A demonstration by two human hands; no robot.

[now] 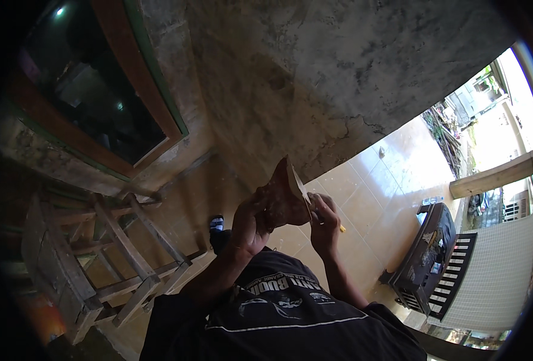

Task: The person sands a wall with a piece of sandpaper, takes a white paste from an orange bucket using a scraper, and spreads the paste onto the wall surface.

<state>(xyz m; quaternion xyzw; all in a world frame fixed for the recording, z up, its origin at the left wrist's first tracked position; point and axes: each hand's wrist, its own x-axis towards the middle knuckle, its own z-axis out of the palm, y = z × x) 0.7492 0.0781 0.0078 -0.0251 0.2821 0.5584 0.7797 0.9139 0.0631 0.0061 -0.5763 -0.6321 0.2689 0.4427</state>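
Note:
In front of my body, my left hand (252, 224) is closed around the side of a reddish-brown, curved piece (281, 195). It has a pointed top and a pale edge along its right side; its exact kind is unclear. My right hand (323, 218) is closed at the pale edge, thumb and fingers pinched together. A small yellow tip (342, 228) sticks out beside the right hand, and the rest of that thing is hidden by the fingers. Both hands are raised above the tiled floor, close to the rough grey wall.
A patchy plastered wall (351, 66) rises ahead. At the left are a wood-framed window (98, 90) and a wooden ladder-like stand (116, 240). On the right, a dark suitcase (426, 246) lies by a slatted rack (453, 274). A wooden post (495, 174) stands beyond.

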